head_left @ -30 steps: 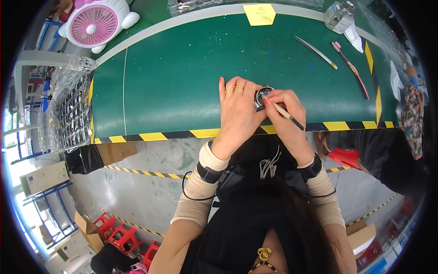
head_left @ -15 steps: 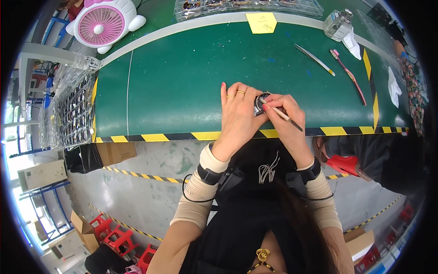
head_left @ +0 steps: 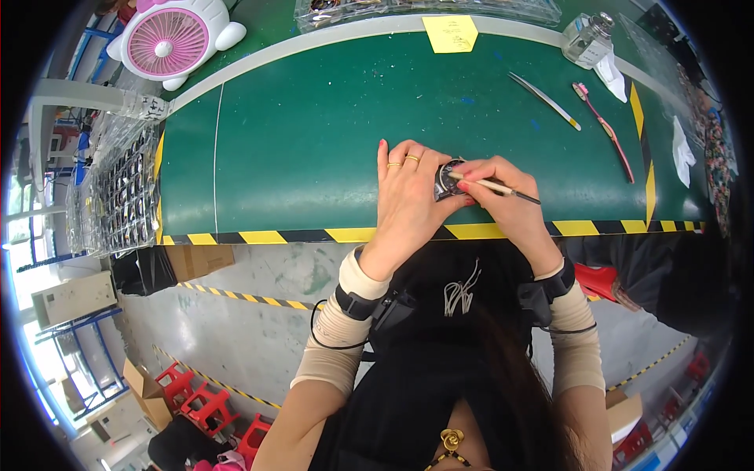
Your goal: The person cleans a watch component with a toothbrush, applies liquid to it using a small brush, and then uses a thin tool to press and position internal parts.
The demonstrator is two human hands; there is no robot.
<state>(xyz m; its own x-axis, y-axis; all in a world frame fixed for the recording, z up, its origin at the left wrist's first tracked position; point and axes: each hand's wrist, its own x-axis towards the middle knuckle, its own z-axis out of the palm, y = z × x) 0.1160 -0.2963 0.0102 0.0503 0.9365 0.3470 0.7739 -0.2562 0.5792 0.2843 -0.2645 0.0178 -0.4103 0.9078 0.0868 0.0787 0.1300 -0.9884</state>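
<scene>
Near the front edge of the green table, my left hand [head_left: 410, 184] steadies a small round watch [head_left: 448, 179] with a dark face and a metal-coloured rim. Its fingers lie around the far and near sides of the watch and partly cover it. My right hand [head_left: 509, 200] pinches a thin pale stick [head_left: 496, 187] with a dark rear end. The stick's tip meets the watch face or hovers just over it; I cannot tell which. The rear end points right, toward the table's front edge.
Tweezers [head_left: 545, 101] and a pink toothbrush [head_left: 603, 129] lie at the right, near a glass bottle [head_left: 587, 41] and white tissue [head_left: 611, 77]. A yellow note [head_left: 450, 34] sits at the back. Stacked clear trays [head_left: 126, 188] and a pink-white fan [head_left: 166, 43] are at the left.
My right hand has swung slightly right, and the stick now lies flatter, its rear end higher in the picture. My left hand still holds the watch in nearly the same place.
</scene>
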